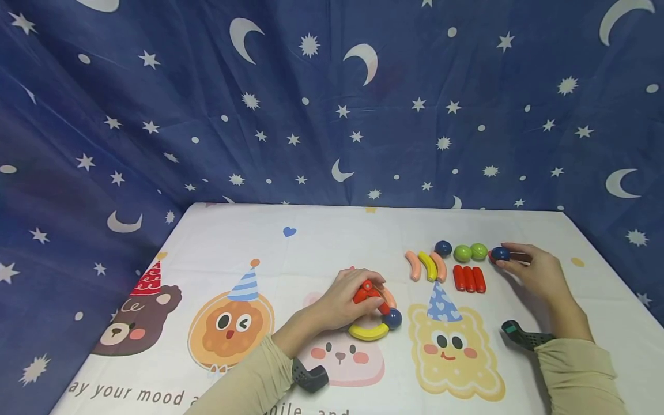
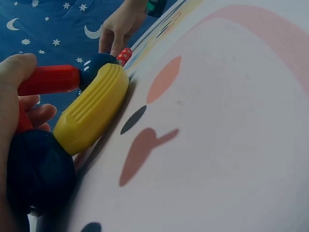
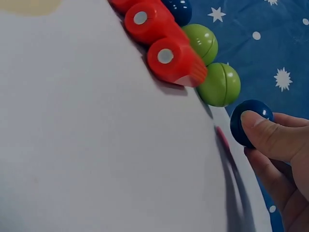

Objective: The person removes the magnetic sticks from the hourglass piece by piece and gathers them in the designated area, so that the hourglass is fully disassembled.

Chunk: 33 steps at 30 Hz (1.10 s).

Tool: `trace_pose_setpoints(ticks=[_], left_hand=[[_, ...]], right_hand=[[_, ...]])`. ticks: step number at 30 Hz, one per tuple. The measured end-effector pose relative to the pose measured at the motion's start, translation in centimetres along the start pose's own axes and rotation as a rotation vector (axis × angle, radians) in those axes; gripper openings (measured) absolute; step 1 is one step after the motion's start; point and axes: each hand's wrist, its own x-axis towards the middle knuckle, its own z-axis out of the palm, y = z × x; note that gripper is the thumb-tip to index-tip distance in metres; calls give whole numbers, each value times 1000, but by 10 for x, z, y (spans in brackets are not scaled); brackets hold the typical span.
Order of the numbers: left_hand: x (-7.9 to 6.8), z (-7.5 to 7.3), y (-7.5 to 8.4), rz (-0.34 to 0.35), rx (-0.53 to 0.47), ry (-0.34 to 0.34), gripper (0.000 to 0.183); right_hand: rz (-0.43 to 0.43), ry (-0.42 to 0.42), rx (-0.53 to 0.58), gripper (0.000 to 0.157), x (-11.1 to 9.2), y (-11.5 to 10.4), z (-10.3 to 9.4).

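Observation:
My right hand (image 1: 539, 274) pinches a dark blue ball (image 3: 251, 123) between thumb and fingers, just above the table. My left hand (image 1: 339, 300) holds red rods (image 1: 374, 300) of a small build of magnetic-looking pieces. In the left wrist view, the thumb lies against one red rod (image 2: 50, 79) and fingers curl behind it. The build also has a yellow curved rod (image 1: 368, 332), a pink curved rod (image 1: 388, 297) and a dark blue ball (image 1: 392, 319). Another dark blue ball (image 2: 41, 169) joins the yellow rod's near end. The palm hides part of the build.
Left of my right hand lie two green balls (image 1: 463, 253), another dark blue ball (image 1: 443, 248) and three red rods (image 1: 469, 279). Pink curved rods (image 1: 412, 266) flank a yellow one (image 1: 427, 266). A printed white cloth (image 1: 233, 236) covers the table; a starry blue curtain (image 1: 321, 121) hangs behind.

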Motion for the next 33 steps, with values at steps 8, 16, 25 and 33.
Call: trace_pose_setpoints(ticks=[8, 16, 25, 33], left_hand=[[0, -1, 0, 9, 1, 4, 37], [0, 0, 0, 3, 1, 1, 37], [0, 0, 0, 12, 11, 6, 37], [0, -1, 0, 5, 5, 8, 40]], right_hand=[[8, 1, -15, 59, 2, 2, 7], [15, -8, -33, 58, 3, 2, 11], [48, -33, -34, 63, 3, 3, 10], [29, 34, 5, 61, -2, -15, -10]])
